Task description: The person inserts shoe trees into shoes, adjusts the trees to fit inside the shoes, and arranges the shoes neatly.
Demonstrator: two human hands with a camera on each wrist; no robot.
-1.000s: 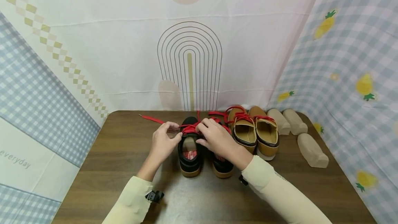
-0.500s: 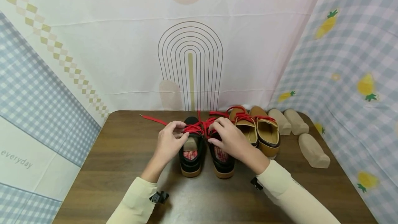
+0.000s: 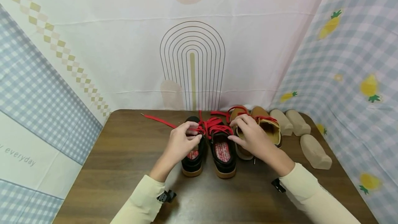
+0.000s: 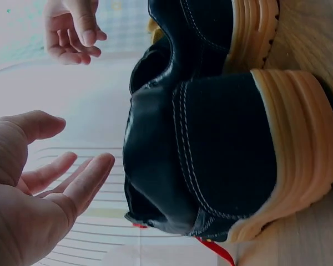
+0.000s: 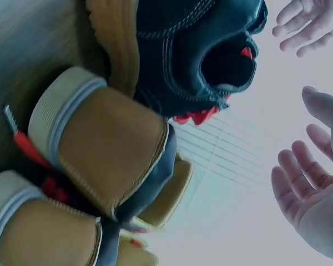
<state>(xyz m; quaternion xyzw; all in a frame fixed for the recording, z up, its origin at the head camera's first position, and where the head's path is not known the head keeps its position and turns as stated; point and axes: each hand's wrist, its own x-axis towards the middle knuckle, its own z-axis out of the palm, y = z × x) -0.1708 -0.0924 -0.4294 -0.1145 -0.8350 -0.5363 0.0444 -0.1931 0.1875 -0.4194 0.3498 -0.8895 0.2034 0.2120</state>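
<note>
My left hand hovers over the left black shoe with its red laces, fingers loosely bent and apart; the left wrist view shows it clear of the black shoe. My right hand hangs over the left brown shoe, its fingers relaxed and holding nothing; in the right wrist view it is apart from the brown shoe. Between the hands stands the right black shoe, its red laces crossed over the front and its patterned insole showing.
Beside my right hand stands the right brown shoe. Three beige shoe inserts lie at the right of the wooden table. A loose red lace stretches leftward. Patterned cloth hangs behind and at both sides.
Both hands have moved to the right, the right one from the black shoes to above the brown pair. The right black shoe is uncovered. The shoes stand where they were.
</note>
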